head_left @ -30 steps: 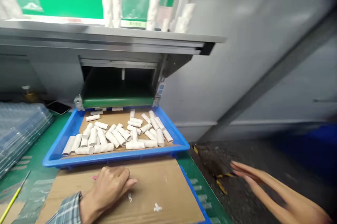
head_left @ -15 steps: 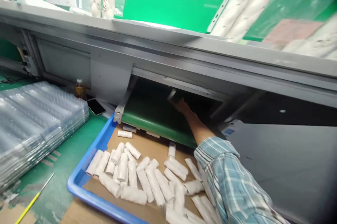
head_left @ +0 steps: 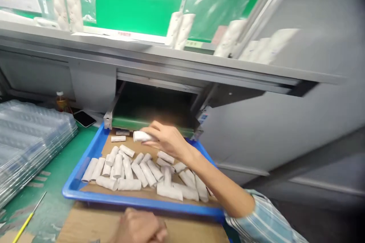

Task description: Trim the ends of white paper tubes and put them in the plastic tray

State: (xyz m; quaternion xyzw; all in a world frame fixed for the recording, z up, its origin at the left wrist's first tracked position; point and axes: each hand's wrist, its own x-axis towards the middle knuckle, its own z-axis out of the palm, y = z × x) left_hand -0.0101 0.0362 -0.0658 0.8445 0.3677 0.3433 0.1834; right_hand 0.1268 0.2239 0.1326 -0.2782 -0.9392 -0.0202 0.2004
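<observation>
My right hand grips a short white tube, fingers and thumb wrapped round its right end, above the far part of the blue tray. Under and in front of that hand, many similar white tubes lie jumbled on the brown cardboard lining the tray. My left hand is low at the bottom edge, over the cardboard in front of the tray. Its fingers are curled and somewhat blurred; whether they hold anything is hidden.
Behind the tray is a green conveyor belt under a grey shelf bearing white padded pieces. On the left are stacked clear plastic trays, a phone, a bottle and a yellow-handled tool.
My right hand has come back from over the belt toward me, with a white tube in it. My left hand has entered at the bottom. The view has shifted right.
</observation>
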